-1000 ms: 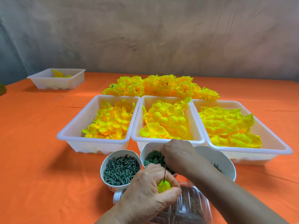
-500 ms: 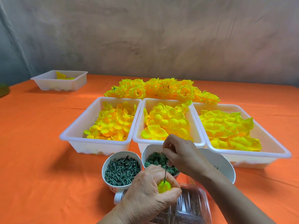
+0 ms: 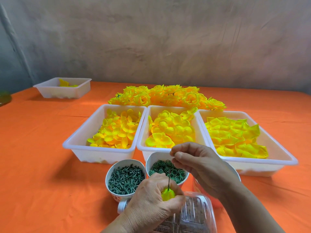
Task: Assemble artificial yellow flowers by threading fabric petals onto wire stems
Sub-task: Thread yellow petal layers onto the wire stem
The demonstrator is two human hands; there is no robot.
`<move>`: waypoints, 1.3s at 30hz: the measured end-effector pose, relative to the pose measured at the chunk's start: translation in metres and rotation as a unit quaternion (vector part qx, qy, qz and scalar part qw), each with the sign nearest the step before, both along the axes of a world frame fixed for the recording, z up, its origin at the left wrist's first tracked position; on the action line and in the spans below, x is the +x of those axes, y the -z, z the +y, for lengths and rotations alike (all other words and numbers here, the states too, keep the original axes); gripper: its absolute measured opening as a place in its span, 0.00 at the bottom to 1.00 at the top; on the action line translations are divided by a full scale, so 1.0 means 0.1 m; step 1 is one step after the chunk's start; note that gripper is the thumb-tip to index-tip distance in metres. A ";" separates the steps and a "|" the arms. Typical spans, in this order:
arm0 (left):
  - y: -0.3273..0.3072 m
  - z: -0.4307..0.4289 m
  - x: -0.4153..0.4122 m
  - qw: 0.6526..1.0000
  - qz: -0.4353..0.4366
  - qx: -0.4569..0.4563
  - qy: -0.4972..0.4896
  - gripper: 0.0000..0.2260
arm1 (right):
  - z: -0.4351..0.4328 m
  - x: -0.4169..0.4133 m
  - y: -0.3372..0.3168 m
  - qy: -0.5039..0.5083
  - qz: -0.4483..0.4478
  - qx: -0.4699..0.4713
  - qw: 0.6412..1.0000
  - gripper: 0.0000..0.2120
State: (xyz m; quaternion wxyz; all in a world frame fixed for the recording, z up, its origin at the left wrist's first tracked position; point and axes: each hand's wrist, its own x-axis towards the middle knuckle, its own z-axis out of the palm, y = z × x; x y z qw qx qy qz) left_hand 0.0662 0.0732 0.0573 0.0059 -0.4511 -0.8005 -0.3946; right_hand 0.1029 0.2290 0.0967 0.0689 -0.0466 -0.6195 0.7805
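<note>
My left hand [image 3: 151, 197] grips a small yellow bud [image 3: 168, 195] with a thin wire stem [image 3: 169, 179] pointing up from it. My right hand [image 3: 198, 163] hovers above a cup of green rings [image 3: 168, 170] and pinches a tiny green piece [image 3: 173, 154] between thumb and forefinger. Three white trays hold yellow fabric petals: a left tray [image 3: 79, 145], a middle tray [image 3: 143, 148] and a right tray [image 3: 286, 158]. Finished yellow flowers [image 3: 168, 96] lie in a pile behind the trays.
A cup of green pegs [image 3: 126, 180] stands left of the ring cup. A clear plastic box [image 3: 196, 214] lies near the front edge under my wrists. A white bowl [image 3: 235, 172] sits behind my right hand. Another white tray [image 3: 65, 88] stands far left on the orange cloth [image 3: 42, 165].
My right hand rose out of the ring cup with a small green piece pinched in its fingers. My left hand kept the bud and wire still.
</note>
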 end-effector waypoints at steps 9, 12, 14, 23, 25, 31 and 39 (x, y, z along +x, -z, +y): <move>0.27 -0.09 -0.02 0.991 -0.114 0.063 -0.025 0.08 | -0.15 0.31 -0.30 -0.085 0.064 0.041 0.994 0.09; 0.20 -0.08 0.04 0.990 -0.127 0.056 -0.027 0.07 | -0.19 0.33 -0.31 -0.084 0.063 0.080 0.991 0.10; 0.19 -0.09 0.03 0.989 -0.135 0.051 -0.022 0.06 | -0.21 0.34 -0.32 -0.084 0.062 0.095 0.990 0.11; 0.19 -0.12 0.04 0.987 -0.156 0.048 -0.013 0.07 | -0.20 0.37 -0.26 -0.091 0.036 0.111 0.989 0.11; 0.17 -0.12 0.04 0.986 -0.161 0.047 -0.014 0.07 | -0.19 0.37 -0.25 -0.089 0.035 0.115 0.989 0.11; 0.16 -0.13 0.05 0.983 -0.175 0.049 -0.015 0.07 | -0.20 0.36 -0.28 -0.084 0.039 0.154 0.984 0.08; 0.12 -0.11 0.07 0.987 -0.151 0.041 -0.022 0.09 | -0.16 0.34 -0.19 -0.101 -0.001 0.225 0.969 0.11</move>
